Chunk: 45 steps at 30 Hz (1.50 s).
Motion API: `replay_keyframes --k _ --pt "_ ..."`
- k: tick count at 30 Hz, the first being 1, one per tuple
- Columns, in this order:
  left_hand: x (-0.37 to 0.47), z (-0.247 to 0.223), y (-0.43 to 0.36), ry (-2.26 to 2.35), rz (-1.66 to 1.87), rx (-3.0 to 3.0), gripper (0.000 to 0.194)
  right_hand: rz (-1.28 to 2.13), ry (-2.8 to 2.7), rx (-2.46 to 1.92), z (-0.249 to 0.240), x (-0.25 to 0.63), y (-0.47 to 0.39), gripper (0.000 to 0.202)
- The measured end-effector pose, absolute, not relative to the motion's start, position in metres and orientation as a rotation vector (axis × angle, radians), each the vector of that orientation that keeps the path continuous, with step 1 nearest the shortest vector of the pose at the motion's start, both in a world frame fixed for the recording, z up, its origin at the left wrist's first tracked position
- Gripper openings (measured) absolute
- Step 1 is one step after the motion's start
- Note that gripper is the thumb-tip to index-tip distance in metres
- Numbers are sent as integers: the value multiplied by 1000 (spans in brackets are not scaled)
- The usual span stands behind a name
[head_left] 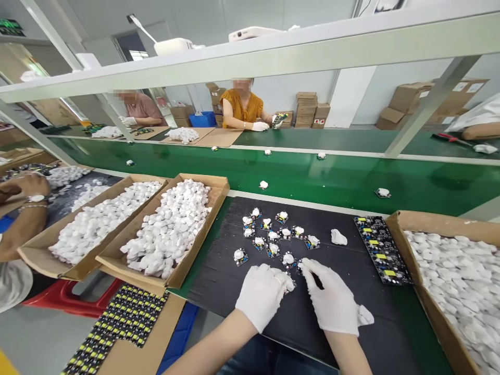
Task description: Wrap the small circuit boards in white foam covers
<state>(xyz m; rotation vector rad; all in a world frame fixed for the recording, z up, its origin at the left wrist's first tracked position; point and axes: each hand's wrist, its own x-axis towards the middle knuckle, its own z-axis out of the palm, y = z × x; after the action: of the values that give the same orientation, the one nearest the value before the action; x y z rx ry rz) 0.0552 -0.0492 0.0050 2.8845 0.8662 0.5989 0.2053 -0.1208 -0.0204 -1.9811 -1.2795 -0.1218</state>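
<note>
Room: pale wall (195,18), stacked cartons (307,109) against it. White overhead shelf (250,65) spans the bench. Under it, a green belt (230,169) runs across, a few small boards topped with white spaced along it. Far side: co-worker in orange top (242,109), gloved, board piece in hand; another in pink (144,110) to the left.

Near side: black mat (219,281), dull, flat, set on green. Two cardboard trays (219,185) of white lumps left of it, carton (433,225) of the same on the right. Multi-board panel (380,250) at the mat's right side, beside that carton.

Gloved hands low over mid-mat. Left hand (260,298) curled, fingertips at a white-topped board; can't tell if gripped. Right hand (332,301) narrow, fingertips at the edge of another board; grip unclear.

Small boards (274,250), white-topped, clustered just beyond the hands. Loose white lump (338,237) right of the cluster.
</note>
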Motion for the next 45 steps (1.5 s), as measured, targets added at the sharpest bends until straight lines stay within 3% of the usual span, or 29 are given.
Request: replay_keyframes --k 8,16,25,33,39,45 --pt "54 6 -39 888 616 2942 25 -272 -1369 -2321 -12 207 -120 25" --pt "15 19 -31 843 859 2701 13 -246 -1457 -2413 -10 207 -118 28" --pt "-29 2 -35 979 1031 2644 8 -185 -1444 -2146 -10 195 -111 41" --pt "-10 0 -53 932 827 2810 16 -193 -1727 -1840 -3 151 -133 31" --pt "8 3 -51 601 374 3065 19 -280 -1719 -1729 0 167 -152 30" --pt "17 2 -48 507 171 3101 13 -422 -1604 -2081 12 214 -178 30"
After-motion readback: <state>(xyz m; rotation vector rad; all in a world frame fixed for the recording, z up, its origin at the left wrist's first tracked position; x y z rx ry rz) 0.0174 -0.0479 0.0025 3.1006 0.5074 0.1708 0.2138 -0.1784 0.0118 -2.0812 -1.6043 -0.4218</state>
